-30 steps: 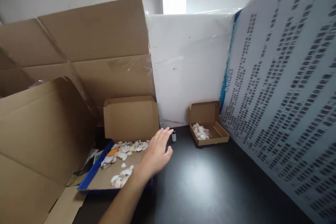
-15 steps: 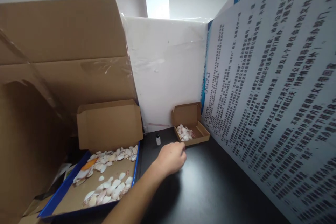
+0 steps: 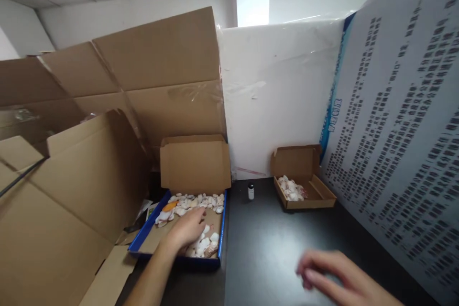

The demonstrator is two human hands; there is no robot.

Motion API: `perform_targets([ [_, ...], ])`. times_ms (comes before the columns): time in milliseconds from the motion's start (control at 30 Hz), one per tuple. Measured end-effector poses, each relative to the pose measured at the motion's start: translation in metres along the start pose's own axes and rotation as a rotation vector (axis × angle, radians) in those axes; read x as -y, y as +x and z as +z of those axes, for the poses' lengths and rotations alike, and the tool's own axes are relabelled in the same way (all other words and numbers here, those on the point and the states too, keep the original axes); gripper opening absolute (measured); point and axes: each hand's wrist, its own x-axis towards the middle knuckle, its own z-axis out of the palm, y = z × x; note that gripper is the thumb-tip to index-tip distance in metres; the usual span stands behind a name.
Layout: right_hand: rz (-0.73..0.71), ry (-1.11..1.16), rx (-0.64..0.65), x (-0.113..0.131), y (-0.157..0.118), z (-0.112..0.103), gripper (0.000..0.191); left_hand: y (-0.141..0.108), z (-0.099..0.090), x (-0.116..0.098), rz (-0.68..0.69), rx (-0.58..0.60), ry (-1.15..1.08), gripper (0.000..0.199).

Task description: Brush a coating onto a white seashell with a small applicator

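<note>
While the pale, mixed seashells [image 3: 204, 244] lie in the shallow blue-walled tray [image 3: 208, 262], the bare left hand [image 3: 188, 228] (LH) is over them, its fingers bent down. LH grip: can't tell, as the fingertips & any shell under them are hidden. Shells form a far band w/ one flat orange shell [image 3: 169, 206] at its L end, plus a near cluster at the tray's R front corner, partly behind LH. Upright brown c'board flap [image 3: 195, 162]: directly behind tray. Small white-labelled bottle w/ black cap [image 3: 251, 192]: just R of tray, upright on the matte black tabletop [image 3: 261, 248]. Small open brown c'board box [image 3: 310, 204], w/ a pale shell heap [image 3: 292, 190] in its L part: farther R of tray. Bare right hand [image 3: 328, 270] (RH): R of tray, nearer the viewer, fingers partly curled; blurred, so grip can't be told.

Risks (judged): thin, overlapping shells could slide or chip if LH presses or drags; a loose pinch could drop one outside the tray; a low sweep R of tray could tip the narrow bottle; a knock to the small box's wall could shift its heap.

Qty: hands, 2; blue-walled tray, 1; flap, 1; bottle, 1; small box, 1; orange shell, 1; pale-shell groups, 3 (2 in tray, 1 in box). Indiv. pale shells: overlapping & part-hidden, no reliable count.
</note>
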Motion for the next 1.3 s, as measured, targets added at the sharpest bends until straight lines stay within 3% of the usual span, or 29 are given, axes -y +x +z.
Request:
perform_targets([
  [67, -0.083, -0.045, -0.034, 0.002, 0.055, 0.002, 0.029, -0.003, 0.002, 0.006, -0.001, -0.002, -0.025, 0.029],
  [100, -0.114, -0.106, -0.123, 0.001, 0.084, 0.004, 0.027, -0.005, 0.002, 0.005, 0.002, -0.012, -0.039, 0.029],
  [200, -0.085, -0.182, -0.289, -0.006, 0.159, 0.017, 0.033, -0.013, 0.002, -0.009, 0.033, -0.055, -0.077, 0.03],
  [333, -0.072, -0.246, -0.342, -0.02, 0.205, 0.035, 0.041, -0.014, 0.002, -0.048, 0.151, -0.109, -0.107, 0.025],
  [400, -0.085, -0.262, -0.352, -0.024, 0.211, 0.04, 0.031, -0.006, 0.005, -0.068, 0.215, -0.099, -0.159, 0.024],
  [533, -0.093, -0.258, -0.382, -0.031, 0.213, 0.044, 0.027, 0.03, 0.02, -0.097, 0.181, -0.071, -0.165, 0.031],
  [767, -0.1, -0.264, -0.388, -0.033, 0.208, 0.039, 0.027, 0.1, 0.048, -0.114, 0.084, -0.089, -0.169, 0.038],
  [933, -0.133, -0.298, -0.349, -0.03, 0.204, 0.036, 0.027, 0.107, 0.054, -0.115, 0.078, -0.1, -0.167, 0.034],
  [1300, -0.347, -0.295, -0.173, -0.029, 0.201, 0.023, 0.025, 0.102, 0.047, -0.113, 0.122, -0.061, -0.186, 0.033],
])
